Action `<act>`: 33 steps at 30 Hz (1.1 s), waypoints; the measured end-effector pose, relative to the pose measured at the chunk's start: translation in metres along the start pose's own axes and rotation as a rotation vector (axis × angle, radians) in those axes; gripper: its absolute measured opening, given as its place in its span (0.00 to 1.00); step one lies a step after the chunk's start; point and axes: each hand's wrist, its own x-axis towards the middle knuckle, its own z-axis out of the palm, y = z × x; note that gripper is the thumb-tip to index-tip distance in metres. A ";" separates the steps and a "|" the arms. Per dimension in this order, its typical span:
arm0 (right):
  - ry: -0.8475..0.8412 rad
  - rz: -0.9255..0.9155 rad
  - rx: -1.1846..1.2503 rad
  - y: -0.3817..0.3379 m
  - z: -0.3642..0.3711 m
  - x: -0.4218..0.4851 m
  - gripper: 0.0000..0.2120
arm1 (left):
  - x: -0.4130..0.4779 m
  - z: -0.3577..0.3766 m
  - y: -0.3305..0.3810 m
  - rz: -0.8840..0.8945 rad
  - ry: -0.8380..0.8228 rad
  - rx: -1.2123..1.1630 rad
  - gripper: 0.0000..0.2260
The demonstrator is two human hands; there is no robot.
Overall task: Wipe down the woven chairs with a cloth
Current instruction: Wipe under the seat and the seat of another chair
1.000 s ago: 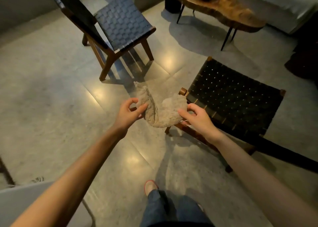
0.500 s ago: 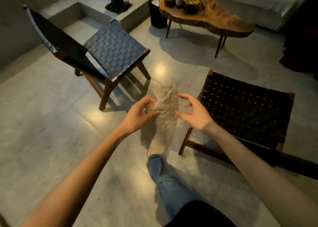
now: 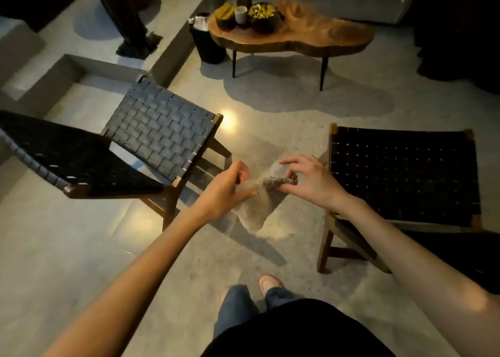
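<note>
A grey polished floor [image 3: 81, 248] fills most of the view, with bright spots of light reflected on it. Two woven chairs stand on it, well apart. The left chair [image 3: 162, 129] has a dark strap seat and a leaning woven back on a brown wooden frame. The right chair [image 3: 400, 175] shows a black woven seat with wooden corners and legs. Beyond them stands a low wooden bench [image 3: 324, 35] with an irregular slab top on thin dark legs, and a black bin [image 3: 208, 45] stands just beside its left end. The cloth [image 3: 257, 210], pale beige and fluffy, hangs in the air between the two chairs and above the floor, touching neither chair; its lower part is blurred. The left hand [image 3: 224, 191] pinches the cloth's left side between thumb and curled fingers. The right hand [image 3: 311, 181] pinches the bunched upper edge between thumb and fingertips, its other fingers arched above. Below the arms, one pink-rimmed shoe [image 3: 267, 282] rests on the floor. At the left end of the bench, dark bowls cluster around a small pale cup [image 3: 240, 14], one bowl [image 3: 262, 12] holding something yellow.
</note>
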 end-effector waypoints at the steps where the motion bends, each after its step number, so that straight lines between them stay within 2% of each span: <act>1: 0.023 -0.001 -0.017 0.000 0.004 0.007 0.09 | 0.012 -0.006 -0.011 0.009 -0.026 0.048 0.11; 4: 0.094 0.100 -0.049 0.003 0.017 0.025 0.10 | 0.048 -0.024 -0.042 0.052 -0.095 0.185 0.10; 8: 0.146 0.285 -0.091 0.002 0.035 0.039 0.11 | 0.091 -0.049 -0.071 0.355 -0.187 0.253 0.09; 11: 0.175 0.416 -0.045 -0.003 0.047 0.038 0.12 | 0.122 -0.066 -0.082 0.483 -0.289 0.259 0.11; 13: 0.224 0.524 -0.031 -0.002 0.054 0.034 0.08 | 0.141 -0.070 -0.085 0.528 -0.367 0.265 0.12; 17: 0.408 0.715 -0.043 0.001 0.062 0.021 0.06 | 0.172 -0.067 -0.080 0.506 -0.480 0.278 0.06; 22: 0.734 0.977 0.031 0.016 0.058 0.007 0.10 | 0.219 -0.037 -0.056 0.285 -0.656 0.275 0.06; 26: 0.937 1.110 0.240 0.037 0.043 0.008 0.09 | 0.257 0.011 -0.024 0.138 -0.775 0.154 0.08; 28: 1.032 1.168 0.422 0.051 0.034 0.013 0.09 | 0.273 0.037 -0.009 0.079 -0.849 0.073 0.07; 30: 1.087 1.184 0.619 0.063 0.022 0.018 0.10 | 0.288 0.061 0.007 0.059 -0.926 0.026 0.02; 33: 1.151 1.142 0.770 0.078 0.003 0.021 0.10 | 0.305 0.092 0.031 0.119 -0.998 0.022 0.07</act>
